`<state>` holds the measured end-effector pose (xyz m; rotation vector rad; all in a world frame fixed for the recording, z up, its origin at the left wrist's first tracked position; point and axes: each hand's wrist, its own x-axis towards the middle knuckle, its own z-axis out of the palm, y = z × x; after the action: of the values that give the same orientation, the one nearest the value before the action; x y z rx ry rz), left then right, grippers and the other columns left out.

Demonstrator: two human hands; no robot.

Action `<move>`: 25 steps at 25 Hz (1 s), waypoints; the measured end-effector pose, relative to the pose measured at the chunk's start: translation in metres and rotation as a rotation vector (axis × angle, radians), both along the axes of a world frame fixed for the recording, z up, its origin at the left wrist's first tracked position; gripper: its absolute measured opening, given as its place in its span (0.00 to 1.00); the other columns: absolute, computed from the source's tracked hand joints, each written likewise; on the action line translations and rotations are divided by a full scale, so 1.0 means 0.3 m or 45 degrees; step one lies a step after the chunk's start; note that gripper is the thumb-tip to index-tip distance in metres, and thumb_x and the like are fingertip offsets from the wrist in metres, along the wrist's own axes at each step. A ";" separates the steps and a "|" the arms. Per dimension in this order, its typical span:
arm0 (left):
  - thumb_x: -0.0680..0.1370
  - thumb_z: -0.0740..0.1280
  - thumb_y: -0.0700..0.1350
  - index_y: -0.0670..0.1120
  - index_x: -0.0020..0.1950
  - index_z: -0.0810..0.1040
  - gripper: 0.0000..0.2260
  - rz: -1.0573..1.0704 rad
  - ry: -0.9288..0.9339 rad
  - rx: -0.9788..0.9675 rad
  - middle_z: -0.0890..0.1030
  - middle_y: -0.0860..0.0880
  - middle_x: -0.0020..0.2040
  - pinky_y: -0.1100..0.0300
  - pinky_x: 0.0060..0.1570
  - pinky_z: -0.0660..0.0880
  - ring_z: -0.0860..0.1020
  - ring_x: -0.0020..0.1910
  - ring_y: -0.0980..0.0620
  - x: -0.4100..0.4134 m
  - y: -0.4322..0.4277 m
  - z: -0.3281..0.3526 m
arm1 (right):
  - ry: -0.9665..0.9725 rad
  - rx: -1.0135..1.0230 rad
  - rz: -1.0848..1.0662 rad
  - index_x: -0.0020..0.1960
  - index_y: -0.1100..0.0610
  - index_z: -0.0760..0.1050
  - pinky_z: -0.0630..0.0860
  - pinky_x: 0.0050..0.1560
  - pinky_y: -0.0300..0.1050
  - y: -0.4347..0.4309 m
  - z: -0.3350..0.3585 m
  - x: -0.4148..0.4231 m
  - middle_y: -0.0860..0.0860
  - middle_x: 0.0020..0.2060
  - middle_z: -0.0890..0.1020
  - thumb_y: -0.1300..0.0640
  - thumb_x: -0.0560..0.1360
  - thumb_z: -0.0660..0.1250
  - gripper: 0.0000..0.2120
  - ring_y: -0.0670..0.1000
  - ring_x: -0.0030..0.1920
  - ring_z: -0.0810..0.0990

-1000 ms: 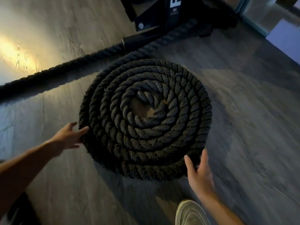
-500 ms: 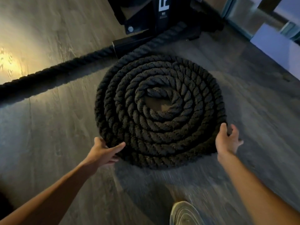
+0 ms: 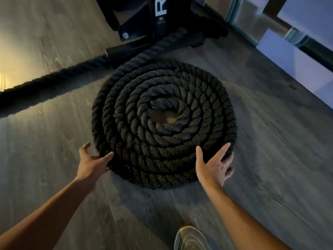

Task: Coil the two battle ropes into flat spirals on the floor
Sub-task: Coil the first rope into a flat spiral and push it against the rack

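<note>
Head cam: left hand [image 3: 91, 163] fingers spread, tips against the outer turn of the coiled rope [image 3: 162, 123]. Right hand [image 3: 211, 167] also spread, fingers on the same turn. Coil lies flat just ahead of both hands (floor shows at centre). Second rope [image 3: 45, 82] runs straight well beyond left hand, toward black rack base [image 3: 144, 24]. Shoe [image 3: 189, 239] under right forearm.

The coiled rope [image 3: 164, 123] lies mid-frame on the floor [image 3: 54, 141]; the straight rope [image 3: 45, 83] runs to the left edge, the rack base [image 3: 144, 24] above, a shoe [image 3: 189, 239] below.
</note>
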<state>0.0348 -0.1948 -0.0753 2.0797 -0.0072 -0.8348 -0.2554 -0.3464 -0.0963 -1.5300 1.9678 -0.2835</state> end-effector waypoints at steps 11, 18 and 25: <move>0.77 0.71 0.52 0.59 0.62 0.56 0.24 -0.328 0.169 0.103 0.76 0.43 0.44 0.44 0.39 0.82 0.78 0.35 0.44 -0.253 -0.177 0.031 | 0.141 0.183 -0.004 0.79 0.48 0.32 0.47 0.74 0.66 -0.360 0.077 -0.090 0.56 0.79 0.36 0.33 0.77 0.52 0.42 0.59 0.79 0.43; 0.77 0.71 0.51 0.54 0.76 0.66 0.29 -0.719 -0.471 0.294 0.72 0.42 0.62 0.51 0.53 0.76 0.80 0.46 0.42 -0.126 -0.173 0.044 | -0.004 0.100 0.177 0.79 0.53 0.31 0.43 0.77 0.58 0.117 -0.010 0.023 0.64 0.74 0.27 0.34 0.78 0.50 0.42 0.63 0.79 0.45; 0.59 0.72 0.69 0.65 0.62 0.80 0.31 -0.901 -0.269 0.288 0.81 0.51 0.55 0.54 0.52 0.80 0.83 0.50 0.50 -0.235 -0.269 0.052 | 0.067 0.105 0.176 0.79 0.43 0.39 0.56 0.74 0.61 -0.201 0.036 -0.185 0.54 0.78 0.34 0.37 0.77 0.59 0.39 0.64 0.77 0.52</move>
<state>-0.0358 -0.2756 -0.0598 2.3983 -0.8378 -1.0509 -0.3111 -0.4067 -0.0856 -1.6253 1.8783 -0.1039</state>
